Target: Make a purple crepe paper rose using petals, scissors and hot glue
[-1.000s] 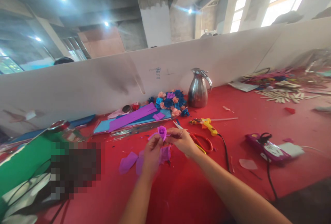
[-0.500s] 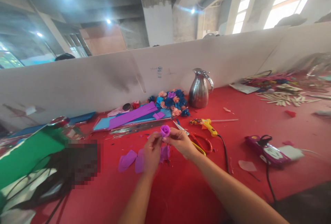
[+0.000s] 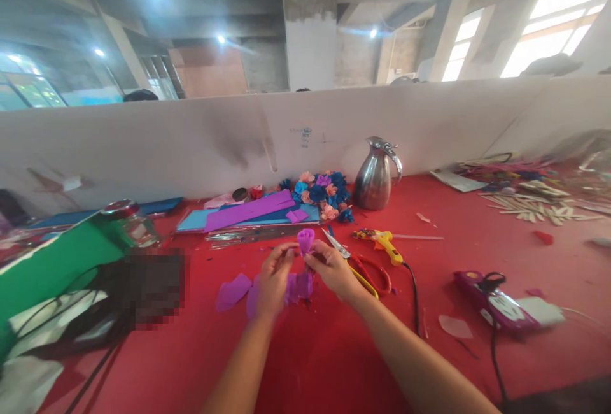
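A small purple paper flower (image 3: 306,240) stands upright between my two hands, above the red table (image 3: 329,363). My left hand (image 3: 275,275) pinches it from the left. My right hand (image 3: 333,267) grips its base from the right, fingertips closed. Loose purple paper petals (image 3: 233,292) lie on the table beside and partly behind my left hand. A purple paper piece (image 3: 301,286) shows below the flower. Just right of my right hand are scissors (image 3: 372,276) with red and yellow handles, blades pointing away and left.
A yellow glue gun (image 3: 389,248) with a cord lies beyond the scissors. Behind are a steel jug (image 3: 375,178), finished paper flowers (image 3: 317,193) and purple paper sheets (image 3: 251,210). A power strip (image 3: 496,302) sits right; a green board (image 3: 62,267) and glass jar (image 3: 136,226) left.
The flower has tipped from facing me to standing upright, showing its side. My left hand has shifted slightly left and its fingers have moved on the flower. The camera view has tilted up a little.
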Demonstrator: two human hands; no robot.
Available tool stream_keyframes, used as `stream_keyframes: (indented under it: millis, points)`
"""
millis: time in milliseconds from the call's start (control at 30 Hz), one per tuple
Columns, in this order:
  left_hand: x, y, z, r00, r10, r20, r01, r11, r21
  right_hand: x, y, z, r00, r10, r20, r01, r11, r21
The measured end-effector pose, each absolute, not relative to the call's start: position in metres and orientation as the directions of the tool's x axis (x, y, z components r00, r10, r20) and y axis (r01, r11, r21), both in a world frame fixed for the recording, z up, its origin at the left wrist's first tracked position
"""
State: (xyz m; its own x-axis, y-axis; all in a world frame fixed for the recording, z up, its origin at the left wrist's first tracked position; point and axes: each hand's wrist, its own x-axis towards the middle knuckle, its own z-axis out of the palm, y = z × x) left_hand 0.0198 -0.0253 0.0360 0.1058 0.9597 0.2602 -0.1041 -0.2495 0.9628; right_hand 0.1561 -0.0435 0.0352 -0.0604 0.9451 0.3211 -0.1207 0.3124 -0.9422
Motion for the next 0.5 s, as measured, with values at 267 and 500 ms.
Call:
stream_keyframes:
  millis: [267, 500]
  points:
    - [0.016, -0.027, 0.044, 0.283, 0.906, 0.315, -0.180, -0.272, 0.945, 0.155, -0.045, 0.036, -0.095, 0.922, 0.375, -0.021, 0.375, -0.927]
    - [0.006, -0.023, 0.042, 0.397, 0.879, 0.265, -0.154, -0.221, 0.963, 0.160, -0.045, 0.032, -0.133, 0.935, 0.329, -0.040, 0.326, -0.944]
